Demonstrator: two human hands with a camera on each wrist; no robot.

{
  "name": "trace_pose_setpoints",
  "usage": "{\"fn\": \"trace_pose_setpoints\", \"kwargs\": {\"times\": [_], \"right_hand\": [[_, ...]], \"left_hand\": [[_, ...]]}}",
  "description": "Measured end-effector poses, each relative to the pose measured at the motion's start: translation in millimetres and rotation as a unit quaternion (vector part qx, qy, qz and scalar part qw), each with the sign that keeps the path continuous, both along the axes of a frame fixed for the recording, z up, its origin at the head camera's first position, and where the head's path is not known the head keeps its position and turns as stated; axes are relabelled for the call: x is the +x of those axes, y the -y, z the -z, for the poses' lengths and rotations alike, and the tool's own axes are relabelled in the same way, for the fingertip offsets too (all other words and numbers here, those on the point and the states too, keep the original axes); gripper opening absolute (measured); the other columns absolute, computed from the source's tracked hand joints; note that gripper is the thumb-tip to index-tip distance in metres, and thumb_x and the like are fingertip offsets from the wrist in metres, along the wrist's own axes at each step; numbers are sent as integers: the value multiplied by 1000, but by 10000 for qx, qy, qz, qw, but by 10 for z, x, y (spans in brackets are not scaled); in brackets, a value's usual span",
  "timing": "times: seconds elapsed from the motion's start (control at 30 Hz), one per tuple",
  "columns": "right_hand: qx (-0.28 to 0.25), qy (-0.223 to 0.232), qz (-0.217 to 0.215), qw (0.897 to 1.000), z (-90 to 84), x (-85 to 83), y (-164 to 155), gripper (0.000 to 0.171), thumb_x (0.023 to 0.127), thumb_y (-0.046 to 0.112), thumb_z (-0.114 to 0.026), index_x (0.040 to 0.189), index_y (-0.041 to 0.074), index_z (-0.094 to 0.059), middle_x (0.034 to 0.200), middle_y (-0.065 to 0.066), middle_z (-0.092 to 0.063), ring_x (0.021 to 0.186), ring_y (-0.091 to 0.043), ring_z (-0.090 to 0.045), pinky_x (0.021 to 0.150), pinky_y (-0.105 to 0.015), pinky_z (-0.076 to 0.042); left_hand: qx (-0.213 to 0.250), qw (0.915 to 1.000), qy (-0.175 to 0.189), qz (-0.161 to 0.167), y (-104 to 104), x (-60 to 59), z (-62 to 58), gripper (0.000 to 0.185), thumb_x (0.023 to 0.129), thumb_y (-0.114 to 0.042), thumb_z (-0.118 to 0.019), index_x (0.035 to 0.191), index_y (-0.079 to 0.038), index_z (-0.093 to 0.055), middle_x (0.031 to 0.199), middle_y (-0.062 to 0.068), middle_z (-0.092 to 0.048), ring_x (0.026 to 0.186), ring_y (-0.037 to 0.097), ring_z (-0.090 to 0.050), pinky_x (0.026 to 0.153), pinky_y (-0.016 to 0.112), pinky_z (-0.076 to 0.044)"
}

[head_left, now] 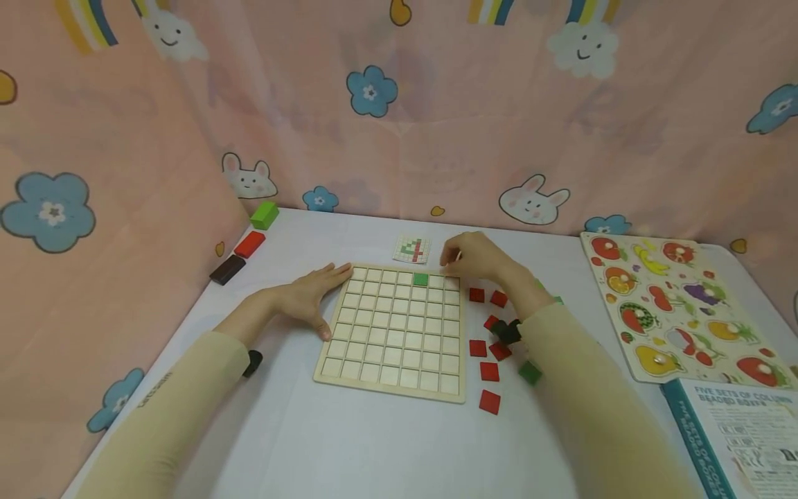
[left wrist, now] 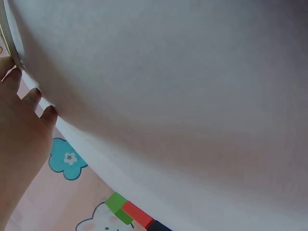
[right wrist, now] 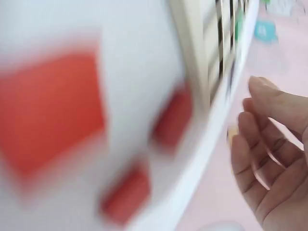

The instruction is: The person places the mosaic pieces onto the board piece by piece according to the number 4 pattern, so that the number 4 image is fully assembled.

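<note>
A wooden grid board [head_left: 389,394] lies on the white table, with one green square tile [head_left: 420,279] in its top row. My left hand [head_left: 309,296] is spread against the board's left side, thumb on the side edge and fingertips at the far left corner. Over the far right corner, my right hand [head_left: 476,255] hovers with loosely bent fingers. The right wrist view shows thumb and fingers of that hand [right wrist: 279,154] apart, nothing visible between them. Several red square tiles [head_left: 489,372] and a green tile [head_left: 530,373] lie right of the board, partly under the right forearm.
A small pattern card [head_left: 411,249] lies beyond the board. Green [head_left: 264,215], red [head_left: 250,244] and dark [head_left: 227,270] blocks line the table's left edge. At right are a fruit puzzle board [head_left: 679,305] and a box [head_left: 736,436]. A pink patterned curtain stands behind.
</note>
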State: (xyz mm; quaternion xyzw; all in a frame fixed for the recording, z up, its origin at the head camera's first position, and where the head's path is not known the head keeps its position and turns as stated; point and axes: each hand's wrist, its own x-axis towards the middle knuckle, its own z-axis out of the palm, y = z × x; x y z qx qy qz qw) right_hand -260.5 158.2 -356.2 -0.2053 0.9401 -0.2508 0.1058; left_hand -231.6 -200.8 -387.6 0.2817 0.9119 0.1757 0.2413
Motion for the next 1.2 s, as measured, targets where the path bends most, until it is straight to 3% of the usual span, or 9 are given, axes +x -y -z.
{"fn": "trace_pose_setpoints", "kwargs": {"times": [0.2,0.33,0.47,0.57,0.97,1.2], "right_hand": [[636,508,298,9962,-125,-31,-800,9,87,14,-72,87,8,-66,87,-7,-62,83,-22,-54,69,-29,-47],[879,1230,328,9880,-193,11,-1235,15,85,14,-74,92,5,-65,87,-6,-61,82,-20,-54,67,-29,-49],[1137,2043,179,9721,-208,64,-1460,24,80,15,-79,98,5,-65,91,-5,-59,86,-19,-52,69,-30,-49],[1330,2316,85,9636,-178,103,-1512,30,77,18,-83,98,7,-65,93,-5,-57,88,-19,-50,70,-29,-48],[1494,1966,152,9689,-133,178,-1505,25,75,19,-85,86,9,-65,83,-2,-59,82,-18,-52,68,-27,-48],[1324,2162,169,9672,-163,203,-1490,22,77,14,-82,89,7,-64,85,-3,-58,80,-18,-54,67,-28,-51]], "left_hand": [[-47,10000,-6,-30,-2,-1,9,137,58,-46,-92,160,-12,-8,170,5,-1,156,39,3,125,63,-5],[-15,10000,-18,-26,5,2,11,136,58,-46,-92,160,-11,-9,170,7,-2,156,41,3,124,64,-5],[-27,10000,-2,-63,12,-4,22,136,57,-45,-92,160,-13,-8,170,4,-1,157,39,4,125,63,-4],[-47,9999,-6,-98,14,-6,27,137,57,-45,-92,160,-14,-9,170,3,-1,157,37,4,126,61,-4],[-53,9999,33,-127,10,15,12,137,56,-45,-92,160,-16,-8,170,1,0,157,36,4,124,65,-6],[-46,9999,19,-96,5,10,20,136,58,-43,-92,160,-15,-8,170,2,0,157,36,4,124,65,-6]]}}
